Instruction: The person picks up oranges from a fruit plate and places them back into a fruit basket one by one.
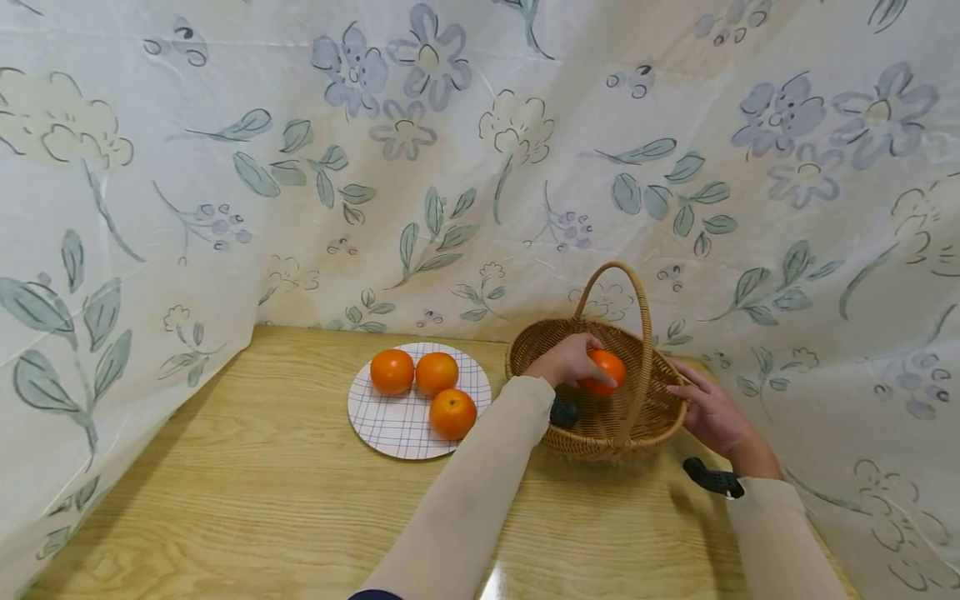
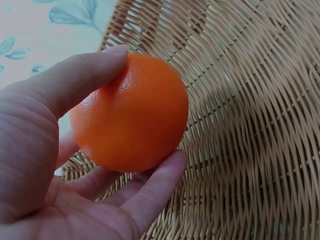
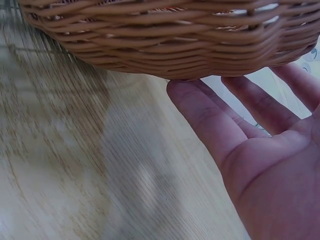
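Note:
Inside a wicker basket [image 1: 600,442] with a tall arched handle, my left hand [image 1: 566,362] holds an orange [image 1: 606,372]. The left wrist view shows the thumb on one side of this orange [image 2: 132,115] and fingers underneath, with woven wicker [image 2: 250,125] behind. At the basket's right end, my right hand [image 1: 716,412] touches the rim with its fingertips. From the right wrist, the fingers of the right hand [image 3: 270,160] look fairly straight against the wicker wall [image 3: 165,45]; some fingertips are hidden by it.
Left of the basket lies a round, white checked plate [image 1: 382,429] bearing three oranges [image 1: 452,414]. Both stand on a wood-grain table [image 1: 262,483]. Floral cloth [image 1: 420,208] hangs behind and along both sides. The basket handle [image 1: 641,325] arches close to my left hand.

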Demonstrator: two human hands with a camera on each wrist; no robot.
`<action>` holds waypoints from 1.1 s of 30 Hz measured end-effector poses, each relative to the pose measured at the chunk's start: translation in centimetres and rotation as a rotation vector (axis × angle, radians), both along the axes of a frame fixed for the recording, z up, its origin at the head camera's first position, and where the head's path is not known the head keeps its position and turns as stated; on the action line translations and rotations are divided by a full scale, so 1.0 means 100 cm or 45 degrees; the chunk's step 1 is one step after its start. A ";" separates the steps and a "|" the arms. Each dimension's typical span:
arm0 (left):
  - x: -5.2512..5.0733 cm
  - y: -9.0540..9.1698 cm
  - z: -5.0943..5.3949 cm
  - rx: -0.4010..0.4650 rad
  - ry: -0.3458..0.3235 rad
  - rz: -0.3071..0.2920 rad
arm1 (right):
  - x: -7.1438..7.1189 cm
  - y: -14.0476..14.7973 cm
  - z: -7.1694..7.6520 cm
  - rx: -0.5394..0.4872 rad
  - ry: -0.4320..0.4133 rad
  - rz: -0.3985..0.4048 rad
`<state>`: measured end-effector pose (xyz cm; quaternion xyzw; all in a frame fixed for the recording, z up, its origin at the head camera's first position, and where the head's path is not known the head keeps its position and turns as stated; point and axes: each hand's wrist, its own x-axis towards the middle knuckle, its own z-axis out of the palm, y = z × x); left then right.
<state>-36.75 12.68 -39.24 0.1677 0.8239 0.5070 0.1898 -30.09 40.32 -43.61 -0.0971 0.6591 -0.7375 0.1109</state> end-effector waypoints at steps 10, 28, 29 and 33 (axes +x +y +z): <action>0.000 0.001 0.002 -0.019 0.005 -0.036 | -0.001 -0.002 -0.002 -0.034 0.002 0.004; 0.016 -0.014 0.021 0.109 0.037 -0.044 | -0.004 -0.003 -0.004 -0.007 0.003 0.000; 0.018 -0.019 0.023 0.117 0.052 -0.052 | -0.004 -0.002 -0.004 0.000 0.004 -0.001; 0.026 -0.038 0.033 0.106 0.165 -0.059 | -0.003 0.001 -0.003 0.017 0.023 0.012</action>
